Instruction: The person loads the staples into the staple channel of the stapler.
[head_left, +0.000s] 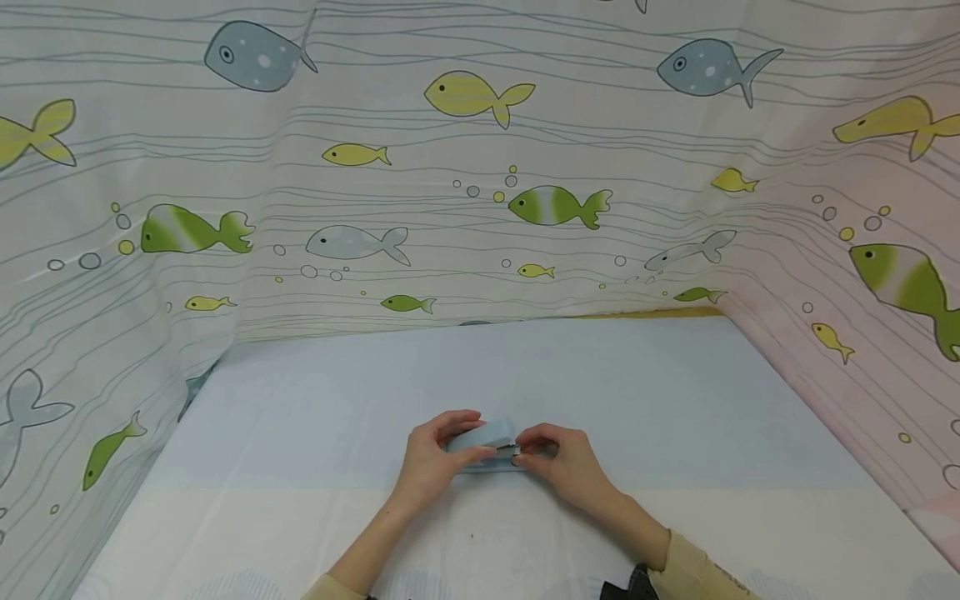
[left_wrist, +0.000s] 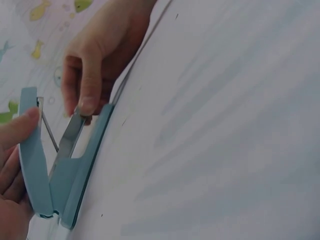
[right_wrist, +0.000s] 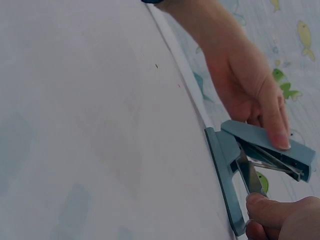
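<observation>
A light blue stapler (head_left: 491, 434) stands on the table, its top arm swung up from the base and the metal staple channel (left_wrist: 70, 134) bared between them. My left hand (head_left: 431, 457) grips the raised top arm, thumb on the near side and fingers behind. At the front end of the channel, my right hand (head_left: 567, 465) pinches the metal tip between thumb and fingers. In the right wrist view, a thin metal rod (right_wrist: 267, 166) runs between the top arm and the channel. Whether staples lie in the channel cannot be made out.
A pale blue and white cloth (head_left: 337, 400) covers the table. Behind and at both sides hangs a fish-print curtain (head_left: 465, 167). A black object (head_left: 630, 585) shows by the right sleeve at the bottom edge. Small dark specks dot the cloth.
</observation>
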